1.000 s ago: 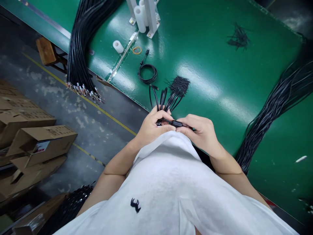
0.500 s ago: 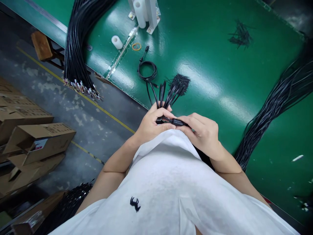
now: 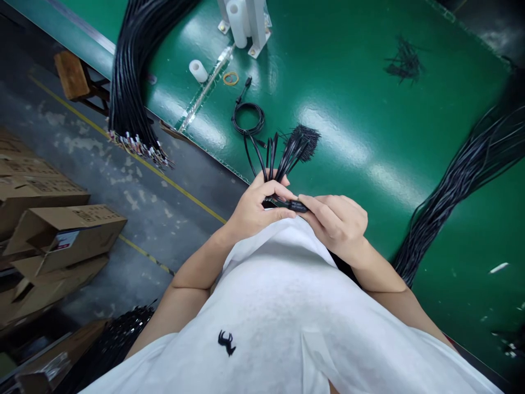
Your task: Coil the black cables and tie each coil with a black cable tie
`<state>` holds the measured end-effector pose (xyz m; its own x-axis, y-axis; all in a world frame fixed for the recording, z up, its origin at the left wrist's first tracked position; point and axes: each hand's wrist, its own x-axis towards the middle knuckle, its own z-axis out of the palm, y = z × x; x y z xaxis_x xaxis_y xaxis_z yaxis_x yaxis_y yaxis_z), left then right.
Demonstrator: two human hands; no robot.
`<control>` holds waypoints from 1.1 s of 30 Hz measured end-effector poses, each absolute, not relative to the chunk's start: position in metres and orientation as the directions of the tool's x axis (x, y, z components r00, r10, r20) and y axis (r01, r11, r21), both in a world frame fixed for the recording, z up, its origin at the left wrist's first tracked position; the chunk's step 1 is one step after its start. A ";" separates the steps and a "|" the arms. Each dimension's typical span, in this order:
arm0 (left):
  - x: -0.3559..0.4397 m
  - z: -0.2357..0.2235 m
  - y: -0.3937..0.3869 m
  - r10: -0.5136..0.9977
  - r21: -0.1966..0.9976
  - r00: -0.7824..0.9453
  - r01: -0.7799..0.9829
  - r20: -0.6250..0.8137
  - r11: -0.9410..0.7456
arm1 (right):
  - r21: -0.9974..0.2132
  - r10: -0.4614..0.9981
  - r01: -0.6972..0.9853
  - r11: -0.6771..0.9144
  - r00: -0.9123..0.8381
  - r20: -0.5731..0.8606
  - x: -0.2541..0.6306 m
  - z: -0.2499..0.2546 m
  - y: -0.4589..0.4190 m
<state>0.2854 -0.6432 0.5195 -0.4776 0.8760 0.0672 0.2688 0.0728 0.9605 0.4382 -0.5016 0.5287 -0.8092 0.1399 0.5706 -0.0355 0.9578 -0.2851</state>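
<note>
My left hand point(image 3: 262, 205) is closed round a looped black cable point(image 3: 255, 156), with its thumb and forefinger at one end of a thick black cylinder on the cable point(image 3: 297, 206). At the other end of that cylinder, my right hand point(image 3: 338, 219) pinches it between thumb and fingers. Just beyond my left hand lies a pile of short black ties point(image 3: 305, 142) on the green table. A coiled black cable point(image 3: 248, 119) with a plug rests beside it. What lies inside my left palm is mostly hidden.
A thick black cable bundle point(image 3: 133, 93) hangs over the table's left edge; another bundle point(image 3: 455, 180) lies on the right. A white roller stand point(image 3: 241, 24), a short white tube point(image 3: 198, 71) and rubber bands point(image 3: 230, 79) are farther back. Cardboard boxes point(image 3: 69, 230) stand at left.
My right fingers have shifted slightly and the black cylinder has turned, so that pale markings now show on it. The left hand keeps its hold.
</note>
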 end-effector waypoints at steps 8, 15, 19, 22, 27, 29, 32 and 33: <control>0.284 0.518 -0.642 0.886 0.967 -0.453 0.252 0.095 0.025 | -0.332 0.180 -0.034 0.943 -0.786 0.592 0.436 0.527 -0.503; 0.283 0.511 -0.642 0.872 0.992 -0.489 0.125 0.040 0.024 | -0.582 0.265 -0.035 0.812 -0.867 0.422 0.435 0.533 -0.499; 0.283 0.508 -0.643 0.867 0.996 -0.498 0.086 0.011 0.037 | -0.577 0.258 -0.048 0.815 -0.863 0.435 0.434 0.533 -0.498; 0.282 0.507 -0.643 0.870 0.995 -0.493 0.079 -0.009 0.055 | -0.589 0.267 -0.050 0.806 -0.859 0.438 0.434 0.533 -0.498; 0.282 0.512 -0.640 0.859 0.989 -0.511 0.108 -0.034 0.103 | -0.566 0.252 -0.020 0.824 -0.883 0.397 0.433 0.532 -0.497; 0.283 0.517 -0.638 0.865 0.980 -0.500 0.153 -0.034 0.128 | -0.554 0.236 0.000 0.833 -0.904 0.356 0.433 0.531 -0.495; 0.283 0.525 -0.635 0.882 0.971 -0.470 0.200 -0.025 0.134 | -0.560 0.189 -0.028 0.828 -0.926 0.326 0.431 0.531 -0.492; 0.283 0.527 -0.633 0.884 0.969 -0.467 0.203 -0.031 0.141 | -0.565 0.172 -0.044 0.824 -0.931 0.323 0.430 0.530 -0.492</control>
<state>0.2828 -0.6334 0.5268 -0.4674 0.8835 -0.0306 0.2030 0.1409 0.9690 0.4303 -0.4915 0.5303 -0.9307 0.1716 0.3230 -0.0441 0.8239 -0.5650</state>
